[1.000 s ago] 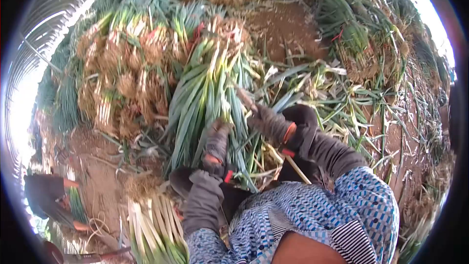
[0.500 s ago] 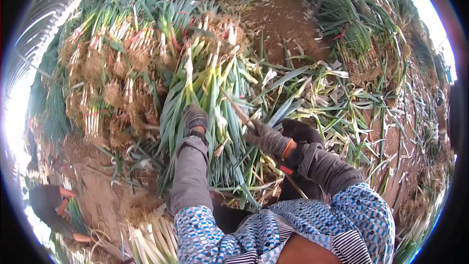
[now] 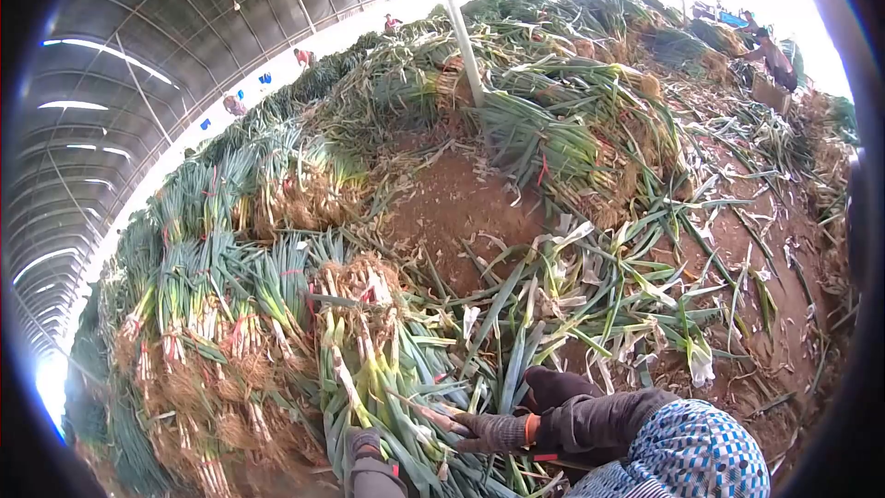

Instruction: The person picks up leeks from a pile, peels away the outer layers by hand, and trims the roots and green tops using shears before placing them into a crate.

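A heap of long green onions [image 3: 406,373] lies before me, with white stems pointing away and green leaves toward me. My left hand [image 3: 365,443], in a grey knit glove, is closed on the leaves at the near left of the heap; its fingertips are hidden. My right hand [image 3: 498,432], also gloved, has an orange band at the wrist. Its fingers are closed round a thin brownish thing [image 3: 441,417] that points left across the leaves; I cannot make out what it is. A small red piece shows below the right wrist.
Tied bundles with brown roots [image 3: 249,360] lie at the left. Loose leaves [image 3: 599,286] cover the right ground near a patch of bare soil [image 3: 461,221]. A pale pole [image 3: 456,28] rises behind. Several people are far back, one at the right [image 3: 772,60].
The view has tilted up, bringing the roof, pole and distant people into sight, and the hands now appear lower. Both hands remain at the onion heap.
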Action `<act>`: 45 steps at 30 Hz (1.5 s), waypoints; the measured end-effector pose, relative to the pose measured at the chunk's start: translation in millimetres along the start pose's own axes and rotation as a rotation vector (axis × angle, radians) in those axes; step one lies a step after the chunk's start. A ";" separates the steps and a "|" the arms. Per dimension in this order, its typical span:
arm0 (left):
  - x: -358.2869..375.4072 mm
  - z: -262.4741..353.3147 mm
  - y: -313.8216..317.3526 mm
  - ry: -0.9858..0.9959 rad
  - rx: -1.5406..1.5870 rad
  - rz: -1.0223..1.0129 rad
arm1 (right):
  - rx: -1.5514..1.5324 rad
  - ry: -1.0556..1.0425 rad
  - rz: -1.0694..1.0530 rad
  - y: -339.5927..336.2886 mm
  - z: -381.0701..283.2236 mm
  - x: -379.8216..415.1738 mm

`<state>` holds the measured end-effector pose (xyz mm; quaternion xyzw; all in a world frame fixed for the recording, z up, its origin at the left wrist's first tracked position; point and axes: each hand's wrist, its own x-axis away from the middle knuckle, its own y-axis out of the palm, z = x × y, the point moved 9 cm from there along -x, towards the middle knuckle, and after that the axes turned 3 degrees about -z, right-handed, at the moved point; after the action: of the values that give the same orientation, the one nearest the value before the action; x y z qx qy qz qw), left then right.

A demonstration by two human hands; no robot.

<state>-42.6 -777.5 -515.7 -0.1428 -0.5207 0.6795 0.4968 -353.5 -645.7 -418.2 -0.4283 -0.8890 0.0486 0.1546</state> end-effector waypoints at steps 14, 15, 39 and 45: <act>104.1 80.1 -178.2 0.421 0.062 -0.438 | -0.103 0.054 0.208 -24.4 3.3 1.3; 145.0 98.1 -174.9 0.458 0.081 -0.471 | -0.109 0.099 0.204 -23.3 2.3 7.6; 152.9 -11.9 49.0 0.175 0.167 -0.511 | 0.301 0.153 0.026 49.7 -18.1 -2.9; 160.0 -20.4 41.7 0.028 0.245 -0.528 | 0.257 0.111 0.131 28.9 1.8 -67.1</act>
<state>-124.5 -632.7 -507.9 0.0492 -0.4469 0.5826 0.6771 -293.1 -679.6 -441.9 -0.4639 -0.8357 0.1480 0.2537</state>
